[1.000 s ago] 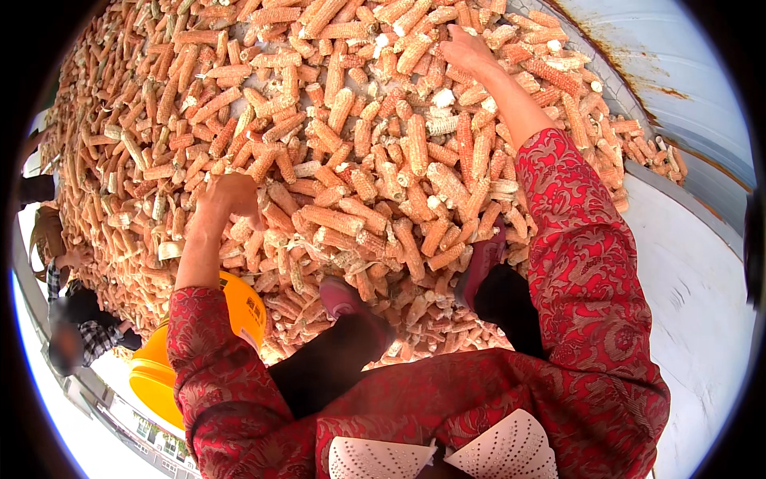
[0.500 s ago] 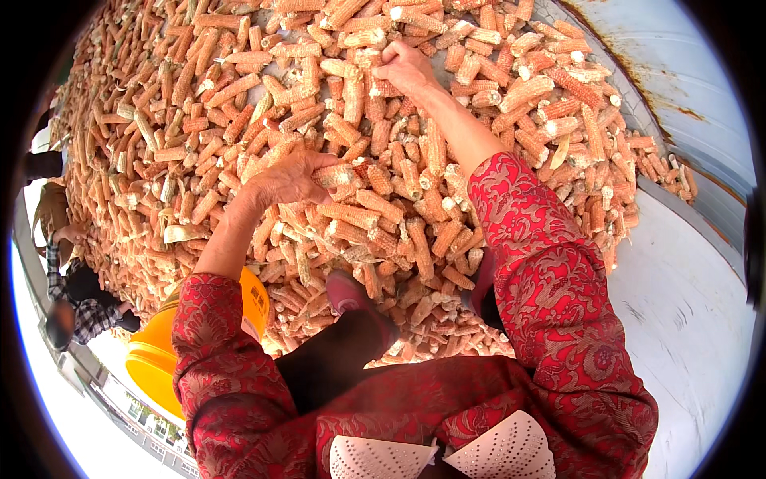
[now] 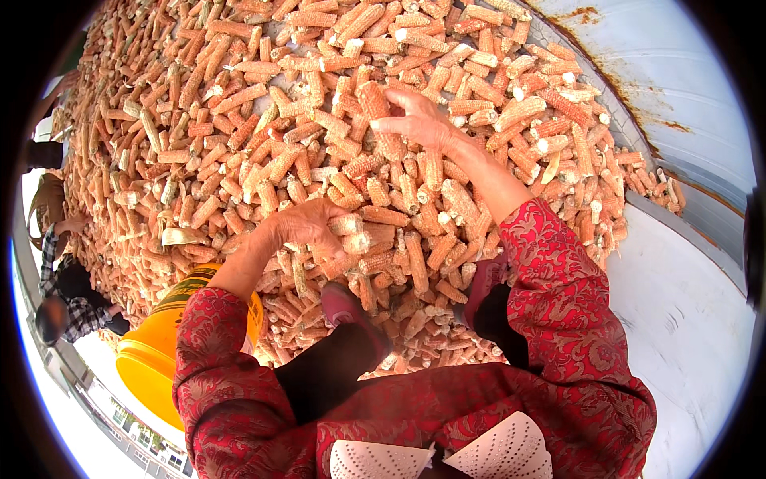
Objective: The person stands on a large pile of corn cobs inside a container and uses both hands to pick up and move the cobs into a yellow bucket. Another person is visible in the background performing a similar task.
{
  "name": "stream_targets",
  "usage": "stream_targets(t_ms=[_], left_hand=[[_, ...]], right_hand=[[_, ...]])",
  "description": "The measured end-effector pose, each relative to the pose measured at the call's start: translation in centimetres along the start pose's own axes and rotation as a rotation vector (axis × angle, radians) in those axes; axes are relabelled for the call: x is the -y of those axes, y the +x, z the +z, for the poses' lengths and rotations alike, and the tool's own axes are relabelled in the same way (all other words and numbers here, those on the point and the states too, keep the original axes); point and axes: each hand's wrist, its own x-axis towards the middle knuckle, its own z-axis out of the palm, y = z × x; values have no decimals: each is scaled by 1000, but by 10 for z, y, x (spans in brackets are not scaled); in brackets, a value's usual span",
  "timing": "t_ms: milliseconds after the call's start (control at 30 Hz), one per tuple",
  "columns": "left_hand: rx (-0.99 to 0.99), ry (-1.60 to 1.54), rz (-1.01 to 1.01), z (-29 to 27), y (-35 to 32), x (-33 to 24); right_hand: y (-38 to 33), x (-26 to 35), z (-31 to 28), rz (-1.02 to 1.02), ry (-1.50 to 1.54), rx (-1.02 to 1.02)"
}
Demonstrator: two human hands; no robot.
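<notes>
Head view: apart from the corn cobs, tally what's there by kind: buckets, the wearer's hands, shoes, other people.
yellow bucket: 1
hands: 2, the left hand and the right hand
shoes: 2, the left shoe and the right shoe
other person at the left edge: 1
corn cobs: a heap, too many to count
Total: 6, cobs left out

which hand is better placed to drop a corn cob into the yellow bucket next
Left, probably. The left hand already grips a corn cob and is nearer the yellow bucket; the right hand reaches farther up the pile.
</notes>
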Motion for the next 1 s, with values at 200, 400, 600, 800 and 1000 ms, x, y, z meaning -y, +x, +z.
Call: stream_targets(t_ms=[200, 400, 600, 800, 1000], left_hand=[[-118, -1096, 387, -26, -3, 24], [-44, -1436, 521, -29, -3, 18], [-173, -1377, 618, -24, 0, 3], [-184, -1413, 634, -24, 3, -6], [-546, -1137, 616, -33, -6, -33]], right_hand=[[-28, -4, -71, -61, -281, 179], [-68, -26, -39, -231, -818, 446], [-66, -48, -33, -416, -737, 372], [-65, -32, -39, -135, -572, 428], [-51, 37, -14, 44, 459, -50]])
